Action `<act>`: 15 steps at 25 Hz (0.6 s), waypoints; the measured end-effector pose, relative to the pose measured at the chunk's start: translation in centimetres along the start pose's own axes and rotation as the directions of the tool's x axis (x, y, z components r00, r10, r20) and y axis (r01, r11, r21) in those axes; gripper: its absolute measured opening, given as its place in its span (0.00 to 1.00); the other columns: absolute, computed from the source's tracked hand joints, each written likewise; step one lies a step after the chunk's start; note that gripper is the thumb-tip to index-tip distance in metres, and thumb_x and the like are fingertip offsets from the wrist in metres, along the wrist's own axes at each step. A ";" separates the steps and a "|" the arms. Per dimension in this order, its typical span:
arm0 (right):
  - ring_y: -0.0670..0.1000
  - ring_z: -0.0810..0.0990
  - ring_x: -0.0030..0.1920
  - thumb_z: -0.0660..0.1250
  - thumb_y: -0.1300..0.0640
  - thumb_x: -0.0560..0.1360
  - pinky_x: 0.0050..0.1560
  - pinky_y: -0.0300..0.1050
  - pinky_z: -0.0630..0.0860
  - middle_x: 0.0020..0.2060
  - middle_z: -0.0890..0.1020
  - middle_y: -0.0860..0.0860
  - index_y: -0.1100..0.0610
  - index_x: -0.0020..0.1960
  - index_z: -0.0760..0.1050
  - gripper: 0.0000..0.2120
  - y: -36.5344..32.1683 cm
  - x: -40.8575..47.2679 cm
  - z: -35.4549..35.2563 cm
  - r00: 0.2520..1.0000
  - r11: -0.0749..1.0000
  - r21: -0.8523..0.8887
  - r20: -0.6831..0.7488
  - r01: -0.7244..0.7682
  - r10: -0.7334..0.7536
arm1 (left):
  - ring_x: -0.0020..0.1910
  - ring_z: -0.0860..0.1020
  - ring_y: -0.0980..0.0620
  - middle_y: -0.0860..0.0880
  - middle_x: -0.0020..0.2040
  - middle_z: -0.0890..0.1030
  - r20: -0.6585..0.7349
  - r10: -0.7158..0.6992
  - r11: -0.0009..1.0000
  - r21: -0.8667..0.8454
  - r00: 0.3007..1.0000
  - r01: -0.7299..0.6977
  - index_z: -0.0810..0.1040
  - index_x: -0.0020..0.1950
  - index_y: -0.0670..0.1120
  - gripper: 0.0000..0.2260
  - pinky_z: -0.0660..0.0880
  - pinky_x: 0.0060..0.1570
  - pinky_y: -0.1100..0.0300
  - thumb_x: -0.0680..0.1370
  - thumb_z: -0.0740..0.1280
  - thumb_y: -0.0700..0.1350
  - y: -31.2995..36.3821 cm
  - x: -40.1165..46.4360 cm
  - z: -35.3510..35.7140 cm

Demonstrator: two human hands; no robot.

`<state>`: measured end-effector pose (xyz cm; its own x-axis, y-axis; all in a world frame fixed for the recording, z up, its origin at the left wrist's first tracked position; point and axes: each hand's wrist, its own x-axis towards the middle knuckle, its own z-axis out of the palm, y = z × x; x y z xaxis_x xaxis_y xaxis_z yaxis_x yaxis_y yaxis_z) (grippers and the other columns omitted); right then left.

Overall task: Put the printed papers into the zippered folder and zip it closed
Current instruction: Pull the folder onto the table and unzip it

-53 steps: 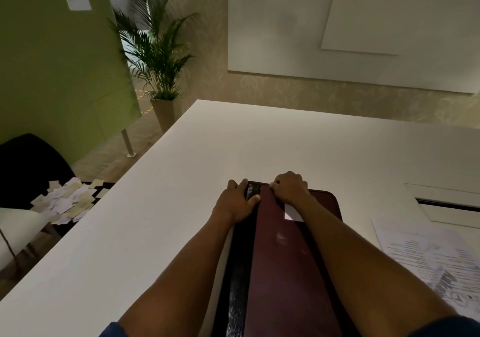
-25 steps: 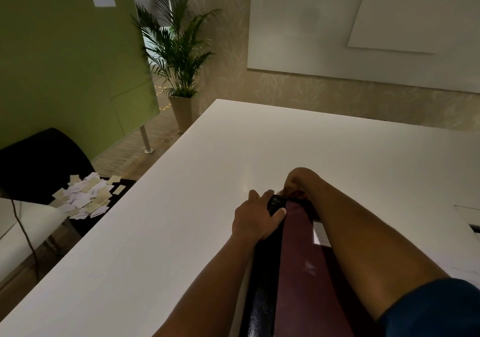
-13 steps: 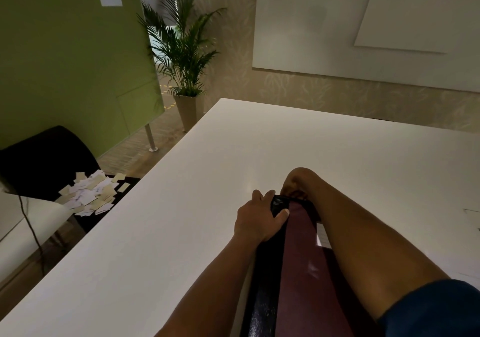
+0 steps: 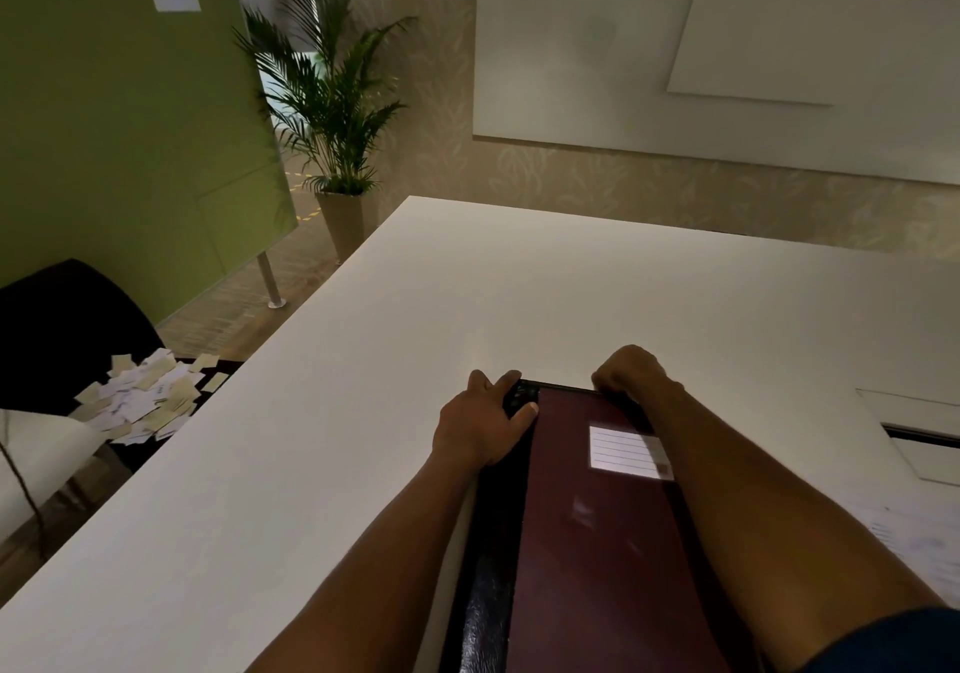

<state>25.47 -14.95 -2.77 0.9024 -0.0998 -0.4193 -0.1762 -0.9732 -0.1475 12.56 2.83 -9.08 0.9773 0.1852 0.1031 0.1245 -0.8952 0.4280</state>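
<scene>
A dark maroon zippered folder [image 4: 587,542] with a black spine and a white lined label lies on the white table [image 4: 363,386] right in front of me. My left hand [image 4: 480,425] clamps its far left corner, thumb on the cover and fingers over the edge. My right hand [image 4: 628,368] is closed at the folder's far edge, to the right of that corner; the zipper pull is hidden under the fingers. A sheet of the printed papers [image 4: 919,548] shows at the right edge of the table, beyond my right forearm.
A rectangular cable hatch [image 4: 919,433] is set into the table at the right. To the left, off the table, a black chair [image 4: 62,329] holds a heap of small paper slips [image 4: 145,397]. A potted palm [image 4: 332,116] stands by the green partition.
My right hand has slid to the right along the folder's far edge, away from the left corner. The white label on the cover is now uncovered. My left hand stays on the corner.
</scene>
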 end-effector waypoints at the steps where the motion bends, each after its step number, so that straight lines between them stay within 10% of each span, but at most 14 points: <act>1: 0.56 0.81 0.46 0.66 0.60 0.64 0.61 0.55 0.75 0.41 0.81 0.54 0.60 0.41 0.76 0.06 1.3 0.1 -0.1 0.999 0.999 0.038 -0.041 -0.018 0.020 | 0.56 0.79 0.46 0.48 0.65 0.69 0.005 -0.002 1.000 -0.002 1.000 0.002 0.60 0.75 0.61 0.30 0.74 0.50 0.55 0.75 0.53 0.70 0.0 0.0 0.0; 15: 0.49 0.74 0.24 0.64 0.64 0.73 0.29 0.37 0.68 0.22 0.74 0.53 0.61 0.30 0.70 0.13 13.8 -1.4 -1.4 0.993 0.877 0.475 -0.039 -0.078 0.109 | 0.57 0.78 0.44 0.47 0.65 0.69 0.027 -0.018 1.000 0.003 0.999 0.017 0.61 0.75 0.60 0.30 0.71 0.46 0.56 0.75 0.54 0.70 -0.4 0.6 0.3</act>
<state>22.30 -28.58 -2.95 0.8924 -0.2131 -0.3977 -0.4111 -0.7473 -0.5220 13.17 3.20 -9.49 0.9792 0.1898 0.0712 0.1421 -0.8930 0.4271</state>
